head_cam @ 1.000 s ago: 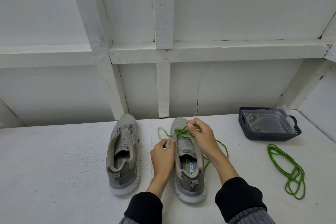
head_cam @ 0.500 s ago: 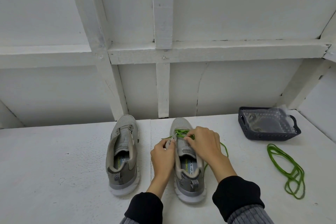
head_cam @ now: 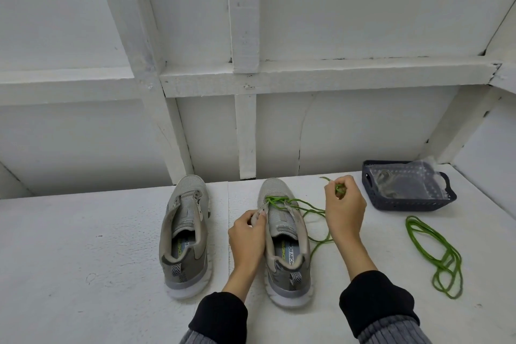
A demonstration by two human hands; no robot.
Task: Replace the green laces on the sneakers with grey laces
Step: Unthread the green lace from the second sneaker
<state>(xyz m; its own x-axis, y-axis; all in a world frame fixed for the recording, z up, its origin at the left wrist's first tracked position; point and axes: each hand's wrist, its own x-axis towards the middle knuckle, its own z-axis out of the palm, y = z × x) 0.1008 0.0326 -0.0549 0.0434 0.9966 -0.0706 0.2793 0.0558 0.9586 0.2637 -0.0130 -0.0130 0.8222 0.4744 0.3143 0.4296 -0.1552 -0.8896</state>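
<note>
- The right sneaker [head_cam: 282, 243] is standing on the white table [head_cam: 83, 260], its long axis running away from the person, toe pointing at the back wall and heel toward the viewer; it is grey mesh with a pale sole, and its tongue is lying bare below the top eyelets.
- A green lace [head_cam: 290, 202] is crossing only the eyelets nearest the toe, with loose strands trailing off to the right over the table.
- The left hand [head_cam: 247, 237] is pinching the sneaker's left eyelet edge, its grip narrow.
- The right hand [head_cam: 344, 208] is lifted to the right of the toe, its grip curled round a bunch of green lace.
- The left sneaker [head_cam: 185, 234] is sitting parallel just beside it, toe also toward the wall, showing no lace.
- A second green lace [head_cam: 435, 254] is lying coiled farther right, well apart.
- A dark basket [head_cam: 407, 202] is sitting behind that, holding a clear plastic bag [head_cam: 405, 179].
</note>
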